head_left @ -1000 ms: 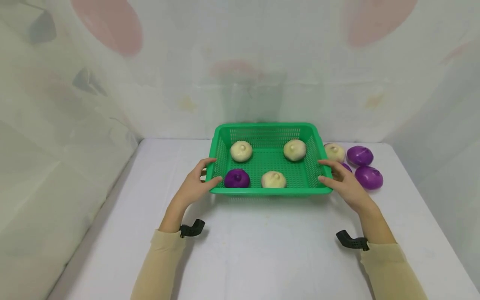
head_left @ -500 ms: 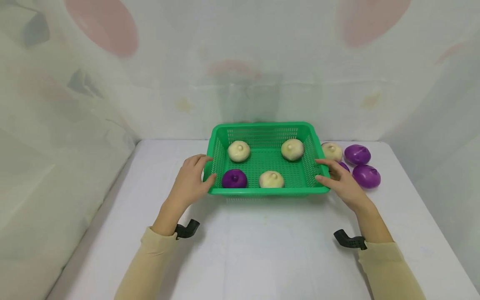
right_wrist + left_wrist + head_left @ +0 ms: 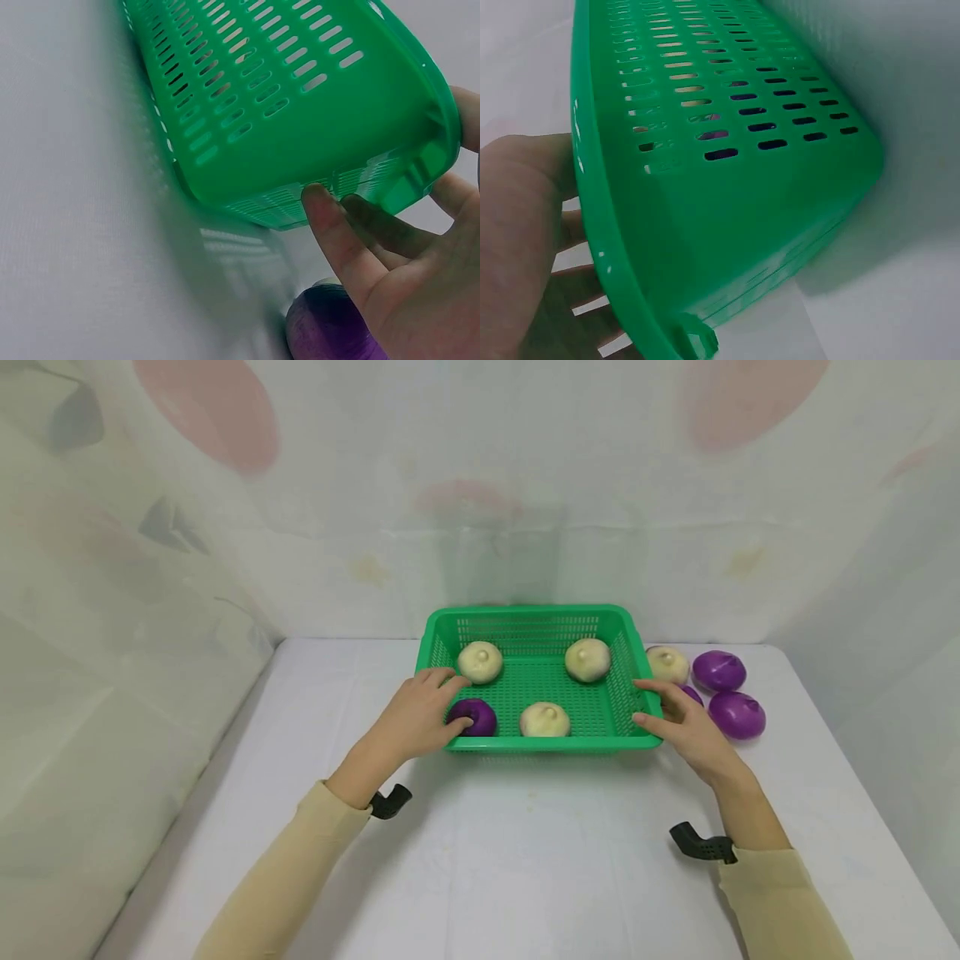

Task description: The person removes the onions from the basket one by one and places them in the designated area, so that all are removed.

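A green plastic basket [image 3: 555, 743] with slotted walls stands on the white-covered table. Inside lie a purple onion [image 3: 483, 713] at front left and several pale onions, one of them [image 3: 545, 720] at the front middle. My left hand [image 3: 415, 717] reaches over the left rim with its fingers spread around the purple onion. Its thumb overlaps the onion; a firm hold does not show. With my right hand [image 3: 696, 739] I hold the basket's right rim, several fingers against the outside of the wall in the right wrist view.
To the basket's right lie a pale onion [image 3: 667, 665] and purple onions [image 3: 737, 715], one partly hidden by the right hand. A patterned cloth wall [image 3: 495, 560] rises right behind the basket. Another cloth side [image 3: 135, 710] borders the table on the left.
The left hand has let go of the basket's left rim and moved right, over the purple onion inside. The right hand stays at the right rim, and the basket looks unmoved.
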{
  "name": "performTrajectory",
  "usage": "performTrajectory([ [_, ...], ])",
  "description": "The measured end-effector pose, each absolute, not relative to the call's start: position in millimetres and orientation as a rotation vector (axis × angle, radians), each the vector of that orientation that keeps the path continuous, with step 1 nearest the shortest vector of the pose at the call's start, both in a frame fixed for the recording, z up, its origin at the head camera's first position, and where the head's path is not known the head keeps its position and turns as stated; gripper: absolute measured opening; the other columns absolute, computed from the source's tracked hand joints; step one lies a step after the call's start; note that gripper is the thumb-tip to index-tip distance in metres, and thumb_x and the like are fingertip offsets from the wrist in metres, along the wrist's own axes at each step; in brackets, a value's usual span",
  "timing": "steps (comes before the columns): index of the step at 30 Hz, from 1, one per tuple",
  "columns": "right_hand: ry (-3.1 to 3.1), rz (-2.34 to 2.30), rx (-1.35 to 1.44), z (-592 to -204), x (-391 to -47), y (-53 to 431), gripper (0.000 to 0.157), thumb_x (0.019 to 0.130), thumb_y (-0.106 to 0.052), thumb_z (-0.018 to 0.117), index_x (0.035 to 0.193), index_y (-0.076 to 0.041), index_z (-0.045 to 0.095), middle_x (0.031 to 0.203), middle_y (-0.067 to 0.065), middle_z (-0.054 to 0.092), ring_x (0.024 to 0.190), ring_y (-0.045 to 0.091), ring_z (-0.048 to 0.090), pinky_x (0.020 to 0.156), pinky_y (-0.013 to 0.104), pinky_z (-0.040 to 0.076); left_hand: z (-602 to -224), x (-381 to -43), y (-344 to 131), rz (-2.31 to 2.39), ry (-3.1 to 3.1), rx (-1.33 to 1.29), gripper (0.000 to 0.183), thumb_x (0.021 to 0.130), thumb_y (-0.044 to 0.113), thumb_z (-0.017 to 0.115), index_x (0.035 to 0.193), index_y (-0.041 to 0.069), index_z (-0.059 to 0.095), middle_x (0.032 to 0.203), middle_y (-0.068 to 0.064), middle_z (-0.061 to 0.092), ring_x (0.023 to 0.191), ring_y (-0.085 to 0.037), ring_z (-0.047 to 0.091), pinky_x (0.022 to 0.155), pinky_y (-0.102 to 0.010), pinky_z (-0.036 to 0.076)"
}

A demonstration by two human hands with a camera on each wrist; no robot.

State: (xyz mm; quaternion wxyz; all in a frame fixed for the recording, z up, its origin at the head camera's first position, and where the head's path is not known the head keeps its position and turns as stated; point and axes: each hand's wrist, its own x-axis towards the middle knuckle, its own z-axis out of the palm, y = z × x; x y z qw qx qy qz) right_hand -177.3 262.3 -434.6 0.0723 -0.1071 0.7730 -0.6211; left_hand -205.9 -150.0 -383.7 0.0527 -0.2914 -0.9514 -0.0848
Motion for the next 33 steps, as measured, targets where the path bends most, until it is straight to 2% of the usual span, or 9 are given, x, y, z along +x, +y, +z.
performTrajectory([
  [9,2.314,-1.868,-0.33,-436.5,-177.3,263.7,0.061,0.101,-0.018,0.066,0.154,-0.004,0.038,0.16,0.021,0.026,0.14,0.034,0.035,0.094,0.015,0.046,-376.9,-222.6,-137.7,-0.086,-3.052,-0.985,0.07,0.086,0.039,0.082,0.144,0.014,0.053,0.144,-0.013,0.049,0.132,-0.036,0.046,0.105,-0.055,0.042],
  [17,2.315,-1.866,-0.329,-435.1,-177.6,264.3,0.062,0.101,-0.018,0.066,0.154,-0.004,0.038,0.161,0.021,0.025,0.142,0.036,0.033,0.094,0.014,0.045,-374.2,-231.9,-127.9,0.029,-3.15,-1.079,0.078,0.082,0.04,0.086,0.147,0.015,0.051,0.144,-0.012,0.049,0.125,-0.034,0.052,0.101,-0.052,0.045],
  [24,2.29,-1.881,-0.304,-434.2,-177.2,263.2,0.062,0.101,-0.017,0.067,0.154,-0.003,0.037,0.161,0.02,0.026,0.143,0.037,0.032,0.095,0.014,0.045,-378.4,-239.9,-119.7,0.114,-3.215,-1.157,0.073,0.086,0.038,0.083,0.148,0.016,0.05,0.139,-0.01,0.051,0.127,-0.031,0.051,0.1,-0.052,0.047],
  [33,2.291,-1.885,-0.297,-434.4,-178.5,262.6,0.063,0.1,-0.016,0.067,0.153,-0.002,0.037,0.16,0.019,0.028,0.144,0.038,0.031,0.094,0.014,0.045,-380.9,-243.7,-113.2,0.057,-3.268,-1.184,0.06,0.091,0.028,0.078,0.146,0.02,0.054,0.144,-0.009,0.046,0.132,-0.029,0.045,0.092,-0.05,0.053],
])
